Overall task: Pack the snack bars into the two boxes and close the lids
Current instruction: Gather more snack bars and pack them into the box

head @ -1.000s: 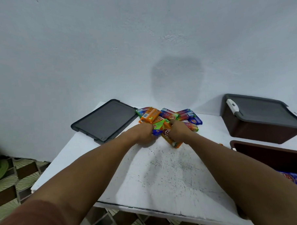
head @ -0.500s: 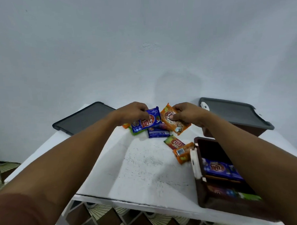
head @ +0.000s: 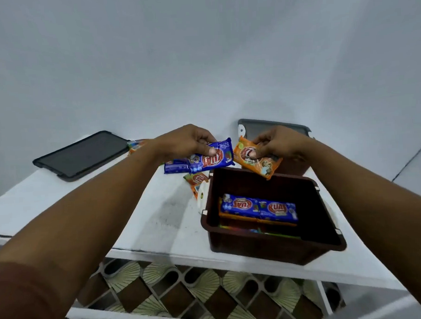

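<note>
My left hand [head: 187, 142] grips a blue snack bar [head: 210, 159] just left of the open brown box's far edge. My right hand [head: 280, 141] pinches an orange snack bar [head: 260, 160] above that far edge. The open brown box [head: 268, 243] stands at the table's near right and holds blue bars [head: 257, 206] on top of others. Another blue bar [head: 173, 165] and an orange bar [head: 197, 180] lie on the table left of the box. A second brown box with its grey lid [head: 261, 127] shut sits behind my right hand, mostly hidden.
A loose dark grey lid [head: 84, 155] lies at the table's far left, with a few more bars [head: 136, 145] beside it. The white table [head: 147, 222] ends close to me at its front edge. A patterned tile floor [head: 186, 293] shows below. A wall stands behind.
Both hands lifted a bar each from the pile and carried them right, toward the open box. The view swung right, so the box now sits under my right hand.
</note>
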